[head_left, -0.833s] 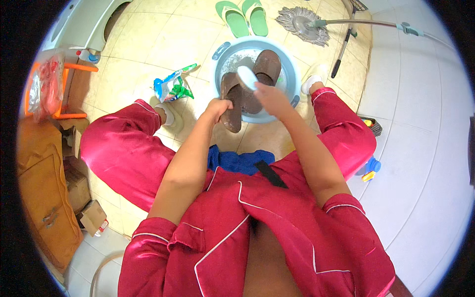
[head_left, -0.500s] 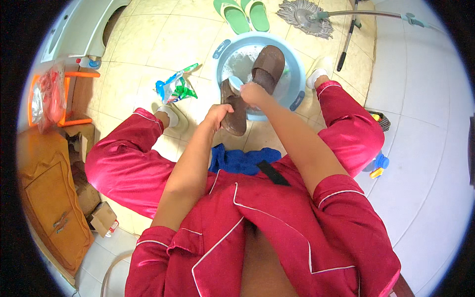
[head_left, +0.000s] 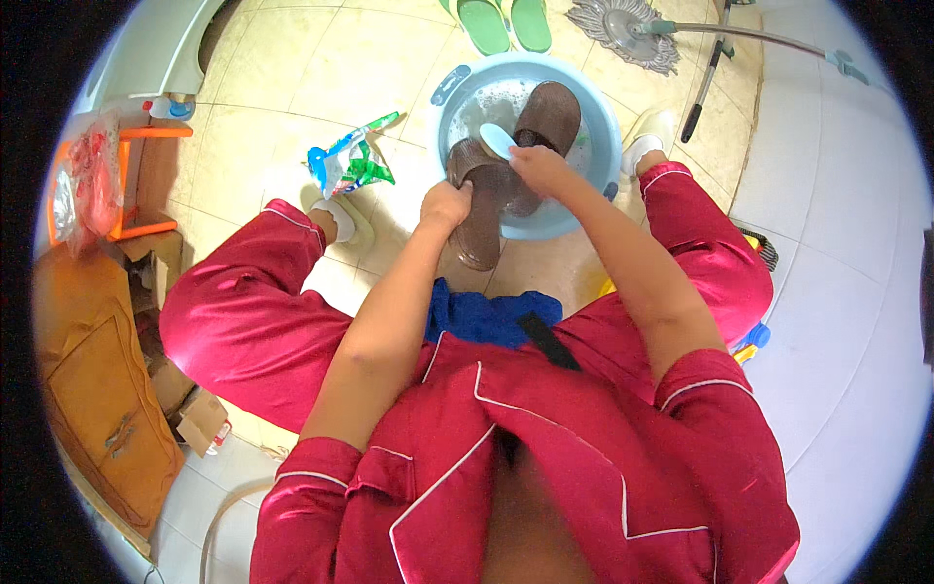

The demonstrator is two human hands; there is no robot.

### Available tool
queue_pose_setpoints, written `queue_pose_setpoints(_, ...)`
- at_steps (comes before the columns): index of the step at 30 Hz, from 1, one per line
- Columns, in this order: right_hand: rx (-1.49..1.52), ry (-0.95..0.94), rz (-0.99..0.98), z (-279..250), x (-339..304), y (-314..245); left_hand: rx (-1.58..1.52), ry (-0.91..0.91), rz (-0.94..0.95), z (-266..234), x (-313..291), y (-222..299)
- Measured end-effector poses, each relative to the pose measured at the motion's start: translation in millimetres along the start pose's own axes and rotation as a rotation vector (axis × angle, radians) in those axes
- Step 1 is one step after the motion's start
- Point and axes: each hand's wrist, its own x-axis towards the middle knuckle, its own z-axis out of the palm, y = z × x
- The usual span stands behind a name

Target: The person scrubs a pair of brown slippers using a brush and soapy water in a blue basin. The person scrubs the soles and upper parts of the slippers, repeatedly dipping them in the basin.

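A light blue basin (head_left: 611,117) with sudsy water stands on the floor in front of me. My left hand (head_left: 447,205) is closed round the side of a wet brown slipper (head_left: 478,226), which lies over the basin's near left rim. My right hand (head_left: 541,169) grips a light blue scrubbing brush (head_left: 497,141), its oval back uppermost, close to the slipper's strap. Its bristles are hidden. Another brown slipper (head_left: 551,107) rests in the basin, partly covered by my right hand.
Green slippers (head_left: 483,25) and a grey mop head (head_left: 621,29) lie beyond the basin. A crumpled blue and green packet (head_left: 350,167) is on the tiles to its left. An orange stool (head_left: 161,130) and a wooden cabinet (head_left: 102,389) stand farther left. Blue cloth (head_left: 486,316) hangs between my knees.
The brush has moved right and away from me, up off the inside of the held slipper. The held slipper has turned a little and shows more of its strap. The whole view has shifted slightly.
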Motion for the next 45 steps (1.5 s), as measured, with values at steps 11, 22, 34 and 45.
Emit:
queue_pose_setpoints(11,-0.156,0.056,-0.21,30,-38,-24,0.017,0.24,0.108,19,-7,-15)
queue_pose_setpoints(22,0.558,0.167,0.198,7,-42,-1,-0.01,0.015,0.295,-6,-9,-52)
queue_pose_setpoints(34,0.18,0.311,0.038,48,-79,-18,-1.668,-0.145,-0.183,31,-27,-11)
queue_pose_setpoints(45,-0.089,0.341,-0.052,70,-79,-48,-1.862,-0.275,-0.061,36,7,-36)
